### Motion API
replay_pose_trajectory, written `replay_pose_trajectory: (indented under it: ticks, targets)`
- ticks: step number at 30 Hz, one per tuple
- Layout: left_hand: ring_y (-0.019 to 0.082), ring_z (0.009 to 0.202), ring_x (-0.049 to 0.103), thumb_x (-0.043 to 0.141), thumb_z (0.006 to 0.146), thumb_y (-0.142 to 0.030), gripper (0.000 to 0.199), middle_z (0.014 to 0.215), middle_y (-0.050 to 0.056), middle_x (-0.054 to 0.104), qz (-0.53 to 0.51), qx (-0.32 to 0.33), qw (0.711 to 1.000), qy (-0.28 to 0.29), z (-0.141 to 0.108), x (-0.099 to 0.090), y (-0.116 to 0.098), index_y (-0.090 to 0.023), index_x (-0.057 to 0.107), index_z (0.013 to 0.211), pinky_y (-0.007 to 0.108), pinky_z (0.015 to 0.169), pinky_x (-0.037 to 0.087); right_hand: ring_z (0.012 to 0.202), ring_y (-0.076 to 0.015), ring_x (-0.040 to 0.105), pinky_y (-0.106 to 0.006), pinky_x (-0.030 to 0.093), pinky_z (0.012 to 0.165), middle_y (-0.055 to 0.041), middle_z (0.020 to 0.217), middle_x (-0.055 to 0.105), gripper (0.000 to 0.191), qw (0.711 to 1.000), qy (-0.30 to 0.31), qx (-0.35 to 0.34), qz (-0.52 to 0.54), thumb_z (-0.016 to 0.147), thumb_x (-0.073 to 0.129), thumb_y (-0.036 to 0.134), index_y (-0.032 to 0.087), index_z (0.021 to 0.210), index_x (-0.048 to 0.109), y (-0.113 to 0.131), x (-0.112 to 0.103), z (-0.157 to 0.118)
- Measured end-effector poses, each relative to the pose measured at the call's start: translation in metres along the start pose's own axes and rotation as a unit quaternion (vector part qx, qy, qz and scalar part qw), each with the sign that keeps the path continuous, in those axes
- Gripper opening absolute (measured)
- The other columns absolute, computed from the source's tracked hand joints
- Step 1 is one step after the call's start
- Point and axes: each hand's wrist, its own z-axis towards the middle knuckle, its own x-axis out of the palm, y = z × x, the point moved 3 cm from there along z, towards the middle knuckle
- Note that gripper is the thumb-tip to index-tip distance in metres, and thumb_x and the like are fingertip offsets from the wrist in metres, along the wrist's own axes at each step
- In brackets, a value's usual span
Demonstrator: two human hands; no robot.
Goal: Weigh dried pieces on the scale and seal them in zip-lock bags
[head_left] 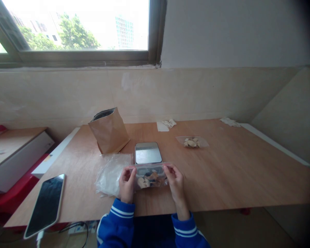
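A clear zip bag (pixel 152 178) with brown and pale dried pieces in its lower part is held up between my hands, over the table's front part. My left hand (pixel 127 182) pinches its top left corner, and my right hand (pixel 175 179) pinches the top right corner. Just behind the bag lies a flat scale (pixel 147 152) with a shiny top. To the left of it is a pile of clear plastic bags (pixel 111 174), partly behind my left hand. Another clear bag (pixel 192 142) with pale pieces lies farther back on the right.
An open brown paper pouch (pixel 110 131) stands at the back left. A phone (pixel 47 201) with a white cable lies at the front left edge. Crumpled white tissue (pixel 169 123) and a white paper (pixel 162 126) are near the wall, with more tissue (pixel 229 121) farther right.
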Motion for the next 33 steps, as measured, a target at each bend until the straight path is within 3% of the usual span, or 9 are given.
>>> replay_pose_trajectory:
  ticks: [8,17,33]
  targets:
    - [0.015,0.076,0.059,0.073,0.069,-0.037,0.027,0.076,0.001,0.065,0.001,-0.005,1.0,-0.001,0.0,-0.0002,-0.001,-0.015,0.064,0.08,0.026,0.073,0.046,0.079,-0.0177,0.063,-0.028,0.05,0.071,-0.0038,0.084,0.068,0.026,0.999,0.004,0.015,0.041,0.08,0.063,0.043,0.018,0.087,0.066,-0.0009,-0.0006,0.0003]
    - [0.013,0.077,0.056,0.071,0.074,-0.034,0.023,0.078,-0.001,0.061,-0.029,0.001,0.999,0.025,-0.0014,0.0016,0.0005,-0.017,0.059,0.084,0.023,0.073,0.044,0.082,-0.0182,0.064,-0.029,0.049,0.077,-0.0036,0.085,0.069,0.03,1.0,0.005,0.011,0.026,0.084,0.056,0.046,0.02,0.09,0.069,-0.0055,-0.0028,0.0005]
    - [0.014,0.079,0.058,0.071,0.072,-0.036,0.025,0.079,0.0,0.064,-0.001,-0.009,1.0,0.01,0.0006,-0.0012,0.0018,-0.015,0.062,0.083,0.025,0.075,0.045,0.084,-0.0203,0.066,-0.029,0.051,0.075,-0.006,0.089,0.071,0.035,1.0,-0.022,0.004,-0.014,0.081,0.059,0.051,0.019,0.09,0.07,-0.0074,-0.0028,0.0023]
